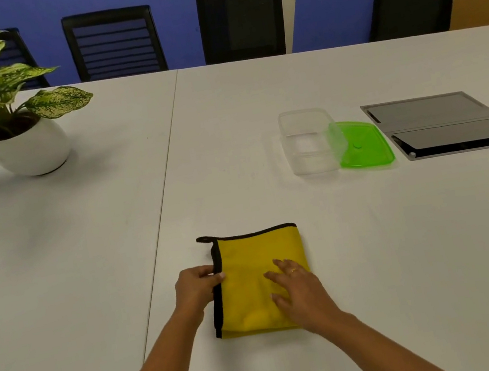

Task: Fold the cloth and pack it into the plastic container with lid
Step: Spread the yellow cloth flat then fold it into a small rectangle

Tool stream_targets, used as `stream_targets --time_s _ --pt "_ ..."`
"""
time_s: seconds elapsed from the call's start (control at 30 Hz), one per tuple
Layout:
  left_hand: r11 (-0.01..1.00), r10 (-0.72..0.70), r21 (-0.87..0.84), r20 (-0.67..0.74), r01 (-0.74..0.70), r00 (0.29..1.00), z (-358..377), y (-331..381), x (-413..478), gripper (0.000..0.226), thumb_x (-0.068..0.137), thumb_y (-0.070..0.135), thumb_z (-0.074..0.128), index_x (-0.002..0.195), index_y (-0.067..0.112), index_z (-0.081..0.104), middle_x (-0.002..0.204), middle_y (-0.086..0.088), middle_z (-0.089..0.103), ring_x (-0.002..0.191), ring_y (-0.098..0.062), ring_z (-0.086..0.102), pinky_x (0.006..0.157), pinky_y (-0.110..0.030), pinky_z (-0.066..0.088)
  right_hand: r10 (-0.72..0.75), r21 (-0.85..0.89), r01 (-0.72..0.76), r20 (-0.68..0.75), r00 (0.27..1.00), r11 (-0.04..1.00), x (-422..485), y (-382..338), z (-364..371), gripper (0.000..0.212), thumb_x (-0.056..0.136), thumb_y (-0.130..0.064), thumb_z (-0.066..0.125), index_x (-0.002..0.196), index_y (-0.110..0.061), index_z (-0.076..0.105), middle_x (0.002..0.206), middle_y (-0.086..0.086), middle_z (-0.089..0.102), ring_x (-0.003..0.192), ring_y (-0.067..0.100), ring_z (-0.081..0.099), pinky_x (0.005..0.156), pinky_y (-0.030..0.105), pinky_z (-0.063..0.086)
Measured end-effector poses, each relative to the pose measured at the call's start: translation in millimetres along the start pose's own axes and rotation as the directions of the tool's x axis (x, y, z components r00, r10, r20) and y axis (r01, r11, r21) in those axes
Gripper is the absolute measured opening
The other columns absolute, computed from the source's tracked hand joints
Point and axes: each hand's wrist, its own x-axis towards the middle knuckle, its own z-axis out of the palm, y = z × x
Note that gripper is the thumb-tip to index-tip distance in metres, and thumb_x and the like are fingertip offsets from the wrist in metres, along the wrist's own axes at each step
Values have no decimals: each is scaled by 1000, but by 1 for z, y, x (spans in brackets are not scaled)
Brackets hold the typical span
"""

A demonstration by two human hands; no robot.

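Note:
A yellow cloth (pixel 249 259) with black edging lies folded into a rectangle on the white table (pixel 253 93), near the front. My left hand (pixel 197 288) pinches its black left edge between thumb and fingers. Spread flat, my right hand (pixel 300 292) presses down on the cloth's right half. The clear plastic container (pixel 308 142) stands open and empty farther back to the right. Its green lid (pixel 362 144) lies beside it on the right, leaning against the container's wall.
A potted plant (pixel 23 138) in a white pot stands at the back left. A grey cable hatch (pixel 443 123) is set into the table right of the lid. A seam (pixel 167 178) divides two tabletops. Black chairs (pixel 241 17) line the far edge.

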Motion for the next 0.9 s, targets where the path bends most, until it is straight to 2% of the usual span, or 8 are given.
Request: stream_targets --time_s 0.1,0.23,0.37,0.57,0.67,0.73,0.8,0.9 --pt "993 43 108 -33 -40 999 4 -11 7 42 83 7 65 122 -4 56 120 -24 62 108 -38 59 96 -45 50 -12 -114 21 85 996 993 -1 5 17 94 69 -80 -6 144 -33 24 158 1 5 146 23 1 116 50 8" --pt "965 100 250 -83 -76 991 8 -23 13 42 84 11 64 123 -3 56 118 -23 63 108 -37 60 96 -44 49 122 -238 -106 55 991 966 0 14 40 67 90 -60 -5 133 -35 40 133 3 57 125 27 50 94 51 45" --pt "915 158 390 -107 -105 982 9 -31 15 43 85 18 64 124 2 56 110 -20 67 102 -32 62 92 -39 48 33 -295 -38 -20 999 955 -4 23 57 58 93 -58 5 145 -34 4 141 1 35 136 22 13 107 45 3" --pt "680 489 660 -84 -319 868 22 -54 10 46 94 19 46 139 12 38 141 -11 45 129 -25 42 104 -35 39 -31 -335 -18 -141 990 942 -2 31 65 56 93 -58 9 144 -35 11 146 2 28 144 17 -11 108 45 1" --pt "435 660 748 115 -502 742 34 -69 13 53 98 42 18 137 14 38 145 -9 42 144 -14 18 115 -28 17 -42 -335 -29 -202 979 942 -1 27 67 51 95 -51 12 142 -37 26 142 2 42 140 20 16 108 46 5" --pt "317 632 795 229 -517 740 37 -77 17 55 98 44 9 137 16 34 143 -6 41 144 -3 -9 115 -21 -1 -10 -287 -54 -216 976 956 3 16 61 40 89 -42 29 122 -39 52 128 -1 61 128 19 44 108 49 25" --pt "305 575 821 245 -482 780 36 -86 18 54 98 45 7 145 23 22 141 -8 48 143 -4 -18 114 -21 -8 -3 -233 -47 -210 978 971 12 6 53 39 78 -38 36 101 -36 67 114 -5 70 112 15 62 89 47 50" --pt "309 557 849 203 -428 805 35 -95 20 56 97 48 6 147 27 -3 142 -8 48 143 -5 -19 114 -22 -9 -28 -173 -15 -244 969 985 27 -3 50 44 75 -33 34 97 -27 72 109 -5 72 103 12 67 78 34 56"
